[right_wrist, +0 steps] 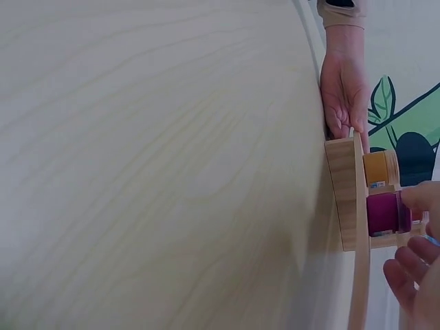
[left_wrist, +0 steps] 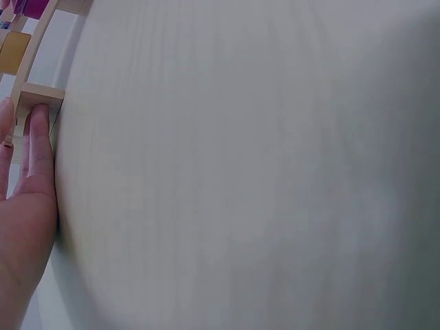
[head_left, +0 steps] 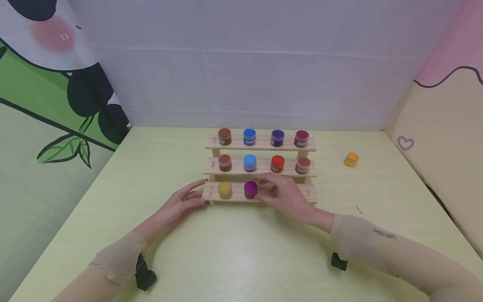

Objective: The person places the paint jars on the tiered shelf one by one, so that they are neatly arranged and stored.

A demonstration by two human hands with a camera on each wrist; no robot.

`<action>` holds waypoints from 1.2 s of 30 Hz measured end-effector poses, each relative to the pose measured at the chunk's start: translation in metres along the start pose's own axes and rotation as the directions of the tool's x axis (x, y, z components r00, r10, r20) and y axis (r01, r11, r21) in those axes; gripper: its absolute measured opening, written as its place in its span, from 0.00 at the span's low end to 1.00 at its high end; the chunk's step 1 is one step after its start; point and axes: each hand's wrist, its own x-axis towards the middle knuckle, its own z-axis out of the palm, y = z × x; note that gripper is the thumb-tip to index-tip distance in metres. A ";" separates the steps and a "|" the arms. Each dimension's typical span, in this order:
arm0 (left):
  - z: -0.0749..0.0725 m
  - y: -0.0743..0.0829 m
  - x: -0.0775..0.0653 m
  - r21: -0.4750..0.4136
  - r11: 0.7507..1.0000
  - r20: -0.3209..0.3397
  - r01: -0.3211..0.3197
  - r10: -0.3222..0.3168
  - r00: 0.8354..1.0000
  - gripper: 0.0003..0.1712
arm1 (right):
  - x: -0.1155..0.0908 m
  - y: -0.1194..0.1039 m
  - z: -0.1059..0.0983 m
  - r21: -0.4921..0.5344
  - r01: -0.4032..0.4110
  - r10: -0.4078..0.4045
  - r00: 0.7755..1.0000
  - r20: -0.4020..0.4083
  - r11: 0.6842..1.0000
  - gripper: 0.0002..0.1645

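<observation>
A three-step wooden rack (head_left: 264, 168) carries small paint jars. My left hand (head_left: 185, 201) holds the left end of its lowest step, thumb at the front corner and fingers reaching along the end; the left wrist view shows a fingertip (left_wrist: 41, 113) against the wood. On that step a yellow paint jar (head_left: 225, 190) stands upright at the left, and a purple paint jar (head_left: 250, 190) stands to its right. My right hand (head_left: 284, 195) pinches the purple jar, its other fingers loosely curled. In the right wrist view the thumb (right_wrist: 416, 198) meets the purple jar (right_wrist: 385, 213).
The middle step holds brown, light blue, red (head_left: 277, 164) and dull red jars. Brown, blue, dark blue (head_left: 277, 138) and dark red jars line the top step. An orange jar (head_left: 351, 160) stands on the table right of the rack. A pale cloth wall (head_left: 260, 88) rises behind.
</observation>
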 end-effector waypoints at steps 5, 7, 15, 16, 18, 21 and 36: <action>0.000 0.001 0.000 0.000 1.000 0.000 0.000 0.000 1.000 0.40 | -0.003 -0.002 -0.008 -0.030 0.029 -0.030 0.999 -0.023 0.999 0.29; 0.001 0.001 0.000 -0.001 1.000 0.000 0.000 0.000 1.000 0.40 | -0.005 -0.004 -0.013 -0.052 0.042 -0.044 0.998 -0.038 0.998 0.30; 0.000 -0.001 0.001 -0.005 1.000 -0.001 -0.002 0.002 1.000 0.39 | -0.010 -0.006 -0.039 -0.145 0.134 -0.153 0.980 -0.130 0.980 0.31; 0.000 -0.001 0.001 -0.007 1.000 -0.001 -0.002 0.002 1.000 0.39 | -0.010 -0.006 -0.043 -0.157 0.155 -0.178 0.973 -0.145 0.975 0.31; 0.000 -0.001 0.001 -0.011 1.000 0.000 -0.003 0.003 1.000 0.39 | -0.010 -0.005 -0.051 -0.174 0.196 -0.226 0.958 -0.176 0.965 0.32; 0.000 -0.001 0.001 -0.014 1.000 -0.001 -0.003 0.003 1.000 0.40 | -0.009 -0.002 -0.064 -0.243 0.249 -0.303 0.927 -0.222 0.938 0.33; 0.000 -0.002 0.003 0.005 1.000 0.000 -0.005 0.005 1.000 0.40 | -0.013 0.029 -0.117 -0.470 0.303 -0.468 0.836 -0.286 0.829 0.36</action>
